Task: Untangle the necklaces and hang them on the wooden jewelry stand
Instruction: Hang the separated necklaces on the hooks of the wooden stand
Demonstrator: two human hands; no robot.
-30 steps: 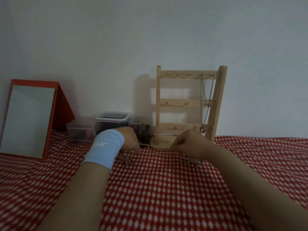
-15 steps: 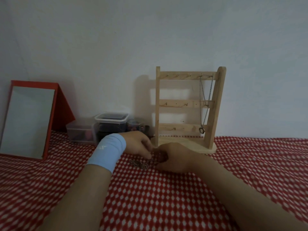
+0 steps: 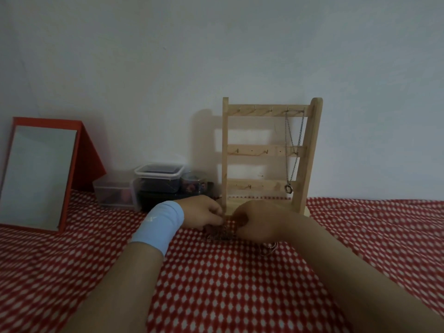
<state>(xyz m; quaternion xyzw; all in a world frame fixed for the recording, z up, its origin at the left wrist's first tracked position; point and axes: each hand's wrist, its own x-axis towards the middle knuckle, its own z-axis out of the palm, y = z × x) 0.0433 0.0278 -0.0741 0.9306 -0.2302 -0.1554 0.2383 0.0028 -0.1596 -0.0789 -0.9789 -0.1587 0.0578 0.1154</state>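
Observation:
A wooden jewelry stand (image 3: pixel 305 150) with three hooked rails stands against the wall. One silver necklace with a ring pendant (image 3: pixel 288 188) hangs from its top rail on the right. A tangle of necklaces (image 3: pixel 219 233) lies on the red checked cloth just in front of the stand's base. My left hand (image 3: pixel 204 212), with a light blue wristband, pinches the tangle from the left. My right hand (image 3: pixel 254 224) grips it from the right, fingers curled. Another bit of chain (image 3: pixel 269 247) shows under my right wrist.
A red-framed mirror (image 3: pixel 38 176) leans at the far left. Clear plastic boxes (image 3: pixel 158 179) and a small jar (image 3: pixel 193 183) sit against the wall left of the stand. The red checked cloth (image 3: pixel 216 284) covers the surface.
A second ago my hands stretched a chain apart between them; they have since come together over the tangle on the cloth, low in front of the stand.

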